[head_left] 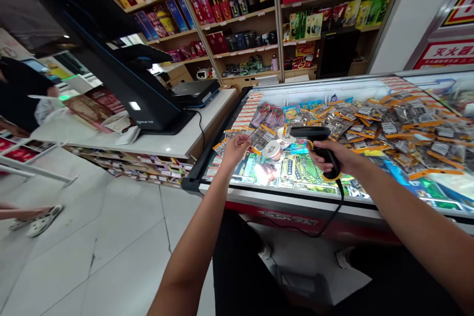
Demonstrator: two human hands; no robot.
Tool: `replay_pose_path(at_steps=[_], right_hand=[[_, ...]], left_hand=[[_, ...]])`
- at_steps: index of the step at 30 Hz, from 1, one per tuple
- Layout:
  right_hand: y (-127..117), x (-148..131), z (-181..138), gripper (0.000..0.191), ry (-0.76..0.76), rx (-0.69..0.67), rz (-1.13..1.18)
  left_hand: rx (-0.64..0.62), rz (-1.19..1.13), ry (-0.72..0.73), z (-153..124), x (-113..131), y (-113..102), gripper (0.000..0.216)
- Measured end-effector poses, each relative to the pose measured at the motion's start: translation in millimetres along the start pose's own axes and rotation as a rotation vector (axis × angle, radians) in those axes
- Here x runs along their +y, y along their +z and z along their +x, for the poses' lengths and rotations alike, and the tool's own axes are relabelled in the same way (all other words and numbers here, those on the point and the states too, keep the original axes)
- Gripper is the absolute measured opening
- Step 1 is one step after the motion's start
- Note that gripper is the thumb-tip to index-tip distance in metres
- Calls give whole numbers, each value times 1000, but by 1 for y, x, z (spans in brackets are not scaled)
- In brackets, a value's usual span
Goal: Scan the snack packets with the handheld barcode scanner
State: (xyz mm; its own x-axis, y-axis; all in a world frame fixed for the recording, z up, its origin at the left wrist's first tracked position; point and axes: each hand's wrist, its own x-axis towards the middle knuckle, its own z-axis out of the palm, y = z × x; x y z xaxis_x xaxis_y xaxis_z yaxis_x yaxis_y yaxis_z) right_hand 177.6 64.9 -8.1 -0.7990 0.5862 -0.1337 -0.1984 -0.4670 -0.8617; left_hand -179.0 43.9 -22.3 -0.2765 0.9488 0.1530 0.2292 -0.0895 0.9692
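My right hand (333,157) is closed round the grip of a black barcode scanner (313,134) with a yellow trim; its cable (333,212) hangs down in front of the freezer. The scanner's head points left. My left hand (235,149) pinches a small orange-edged snack packet (259,138) and holds it just left of the scanner's head. Both hands hover above the glass lid of a chest freezer (281,192). Several orange-edged packets (400,126) lie spread over the lid, and colourful ice-cream packs (296,168) show beneath the glass.
A white counter (163,140) at left carries a black checkout terminal (122,74) and a small black printer (194,93). Shelves (237,15) of boxes and bottles line the back wall. A person in black (18,94) stands far left; a sandalled foot (40,219) rests on the tiled floor.
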Motion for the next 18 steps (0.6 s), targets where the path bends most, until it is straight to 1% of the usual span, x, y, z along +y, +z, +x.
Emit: replay_pose_path(at_steps=[1, 3, 6, 8, 12, 15, 18], right_hand=[[6, 4, 1, 28, 10, -14, -16], [16, 11, 3, 28, 7, -28, -48], [26, 18, 4, 28, -26, -1, -89], [29, 20, 6, 28, -52, 33, -112], [27, 19, 8, 29, -94, 60, -122], [24, 17, 10, 30, -104, 70, -110], [24, 16, 9, 29, -104, 80, -114]], left_hand=[[61, -23, 15, -6, -3, -5, 30], [180, -69, 41, -16, -10, -9, 34], [297, -126, 67, -21, -18, 0, 36], [320, -159, 77, -18, -20, 11, 35], [323, -197, 99, -7, -17, 33, 34], [325, -183, 126, -1, -14, 42, 31], [324, -133, 150, 0, -13, 46, 29]])
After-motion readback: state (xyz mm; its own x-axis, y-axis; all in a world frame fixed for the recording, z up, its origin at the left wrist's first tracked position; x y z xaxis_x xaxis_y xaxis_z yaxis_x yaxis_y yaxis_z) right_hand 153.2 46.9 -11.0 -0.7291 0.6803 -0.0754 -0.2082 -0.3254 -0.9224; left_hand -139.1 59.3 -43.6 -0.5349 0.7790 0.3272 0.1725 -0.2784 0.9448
